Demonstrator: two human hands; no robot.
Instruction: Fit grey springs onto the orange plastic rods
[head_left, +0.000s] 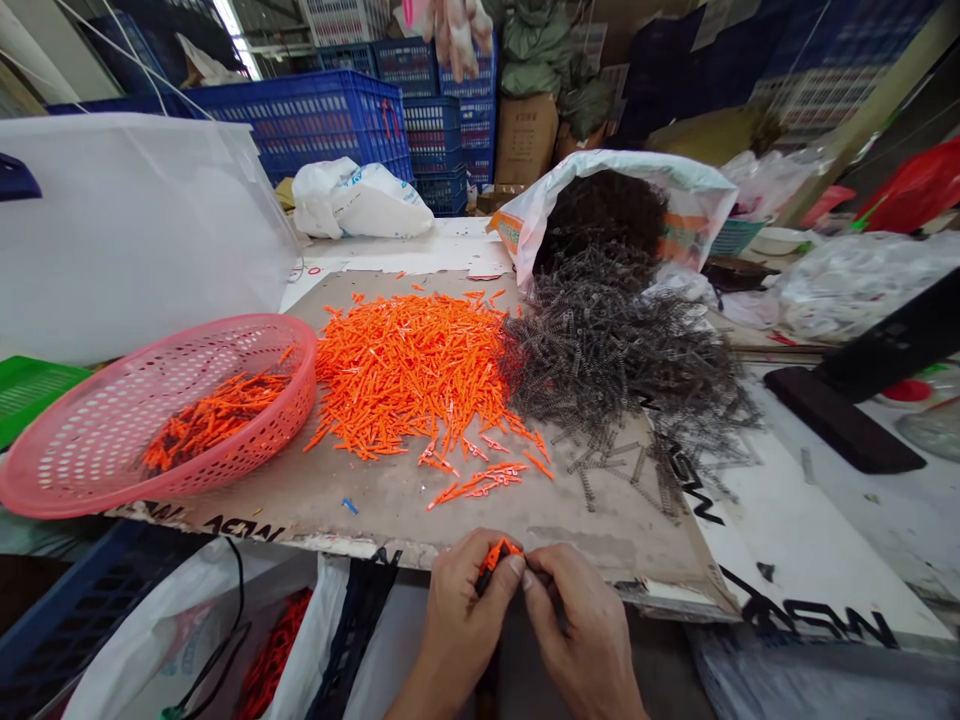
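Note:
At the table's front edge my left hand (pixel 474 600) is closed around small orange plastic pieces (pixel 501 550), with something dark beneath them in the grip. Its thumb and fingertips meet those of my right hand (pixel 576 618), which is pinched; what sits between the right fingertips is hidden. Just beyond the hands lie a few loose orange and white-tipped pieces (pixel 484 482). Behind these spreads a big heap of slim orange plastic pieces (pixel 412 370). To its right a tangled pile of dark coil springs (pixel 600 350) spills from a white sack (pixel 701 185).
A pink perforated basket (pixel 296 405) with orange pieces stands at left. Below the table edge hangs an open white bag (pixel 150 650) holding red-orange pieces. A black stand (pixel 840 420) is at right. A white bin (pixel 135 230) and blue crates (pixel 322 120) are behind.

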